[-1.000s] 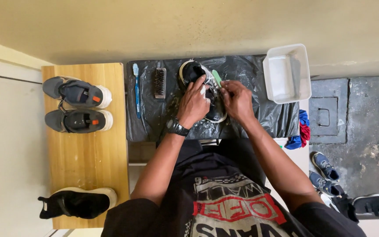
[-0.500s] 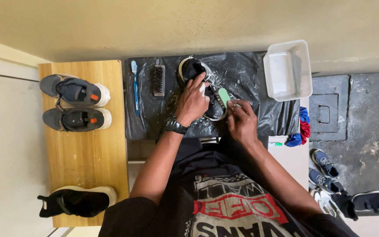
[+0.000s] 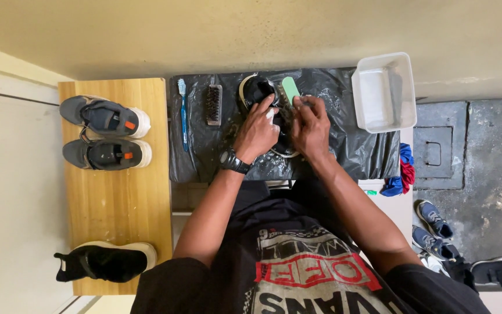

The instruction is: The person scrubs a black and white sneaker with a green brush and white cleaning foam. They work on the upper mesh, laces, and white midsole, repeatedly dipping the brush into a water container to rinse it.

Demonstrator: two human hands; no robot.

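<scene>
**Two hands working one dark shoe on a black plastic sheet**

Two hands are meeting over the black plastic sheet (image 3: 344, 151) that is covering the table at 12 o'clock from the person. To its 9 o'clock, a wooden bench (image 3: 114, 203) is carrying a grey pair of shoes (image 3: 106, 135) with orange tabs and, nearer the person, a single black shoe (image 3: 103, 263). At 2 o'clock a white plastic tub (image 3: 383, 92) is sitting on the sheet's corner, with a blue and red cloth (image 3: 399, 170) hanging below it, and more shoes (image 3: 434, 229) are lying on the floor at 4 o'clock.

The dark shoe (image 3: 258, 92) being cleaned is lying in the middle of the sheet, flecked with suds. The left hand (image 3: 255, 132) is closing over its upper, pinning it down. The right hand (image 3: 310, 129) is gripping a small green brush (image 3: 290, 89), pressed against the shoe's side at its 3 o'clock.

Judging by this, the scrubbing is going best with the left hand holding firm so the shoe is not sliding on the wet plastic, and with short strokes keeping the bristles flat on the fabric.

A dark bristle brush (image 3: 213, 104) and a blue toothbrush (image 3: 183, 113) are lying spare at the shoe's 9 o'clock. No packages or signs are showing on the table; the only lettering is the red and white print on the person's black shirt (image 3: 315, 273)
</scene>
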